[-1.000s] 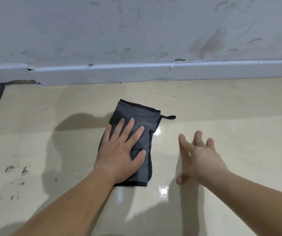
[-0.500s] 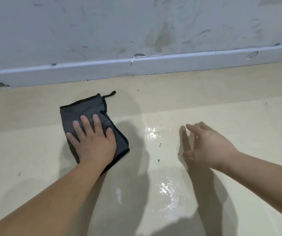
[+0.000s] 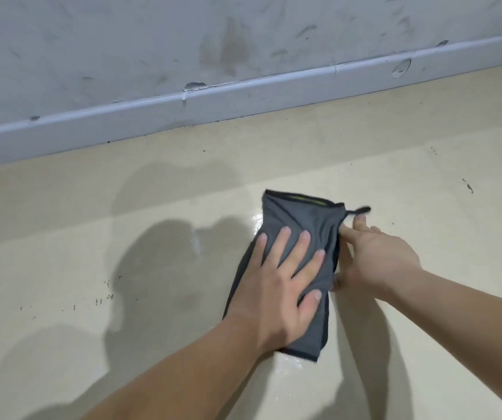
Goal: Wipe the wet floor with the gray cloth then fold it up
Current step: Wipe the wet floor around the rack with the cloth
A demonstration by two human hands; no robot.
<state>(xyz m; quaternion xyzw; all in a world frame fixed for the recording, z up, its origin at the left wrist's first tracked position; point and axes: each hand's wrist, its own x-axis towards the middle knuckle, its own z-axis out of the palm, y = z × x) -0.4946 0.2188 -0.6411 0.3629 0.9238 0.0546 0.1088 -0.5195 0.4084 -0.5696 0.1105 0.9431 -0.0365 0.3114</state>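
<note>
The gray cloth point(image 3: 296, 237) lay folded into a long, narrow strip on the beige floor point(image 3: 425, 183), its long axis running from a near end low in the view to a far end that pointed toward the baseboard point(image 3: 243, 95), leaning slightly to the right as it came nearer. It was a soft, matte fabric with a darker stitched border, creased in loose ridges along its far half, and a thin yellow-green line showed along the far edge. A small dark hanging loop point(image 3: 360, 210) stuck out from the far right corner, pointing right. The left hand point(image 3: 277, 286) lay flat on the middle of the cloth, palm down, fingers spread wide and straight, pressing rather than gripping. The right hand point(image 3: 377, 259) sat just beside the cloth's right edge, fingers loosely extended and touching that edge near the loop — whether it actually pinched the fabric could not be told. The floor was smooth and glossy, with bright wet glints just beyond the cloth's far left corner and below its near end, and small dark specks scattered to the left. Behind it ran a pale, chipped baseboard under a scuffed gray wall point(image 3: 122, 50) — rough and stained.
</note>
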